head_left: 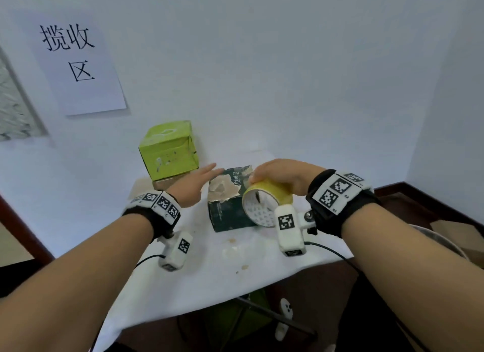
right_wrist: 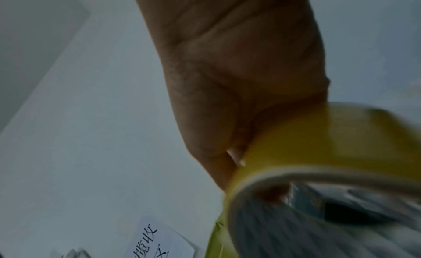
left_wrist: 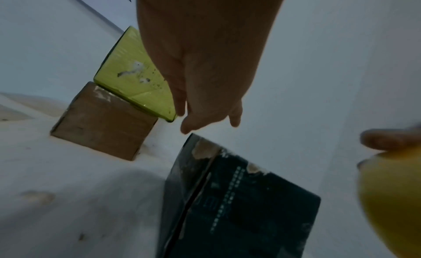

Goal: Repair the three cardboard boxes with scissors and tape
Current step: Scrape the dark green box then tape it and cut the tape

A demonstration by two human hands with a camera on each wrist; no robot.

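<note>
Three boxes on white table (head_left: 214, 275): dark green box (head_left: 230, 202) nearest, top surface torn, at table middle; lime box (head_left: 169, 150) stacked on brown box (left_wrist: 102, 121) behind, against wall. Yellow tape roll (head_left: 264, 199) gripped in right hand (head_left: 277, 176), held over dark box's right end. Left hand (head_left: 195, 184) flat, fingers straight, just beside dark box's top left edge; contact unclear. Paper sign (head_left: 78, 63) on wall.
</note>
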